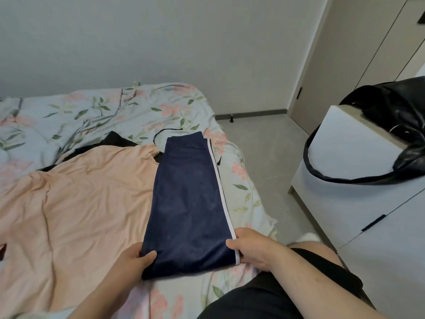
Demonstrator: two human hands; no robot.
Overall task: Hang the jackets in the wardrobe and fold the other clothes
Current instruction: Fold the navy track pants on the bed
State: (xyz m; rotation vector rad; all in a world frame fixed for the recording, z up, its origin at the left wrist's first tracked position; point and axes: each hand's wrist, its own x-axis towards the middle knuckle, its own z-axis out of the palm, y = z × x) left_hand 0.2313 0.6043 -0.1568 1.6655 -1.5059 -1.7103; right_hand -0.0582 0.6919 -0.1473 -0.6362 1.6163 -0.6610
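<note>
Navy blue trousers (187,199) with a white side stripe lie folded lengthwise on the bed, waistband at the far end. My left hand (132,259) grips their near left corner, thumb on top. My right hand (250,247) grips the near right corner by the stripe. A peach garment (78,203) is spread flat to the left, partly under the trousers. A black garment (112,140) peeks out behind it.
The bed carries a floral sheet (96,109). A white cabinet (358,180) stands to the right with a black leather bag (395,125) on top. Wardrobe doors (358,54) stand at the far right. Grey floor (264,146) runs between the bed and the cabinet.
</note>
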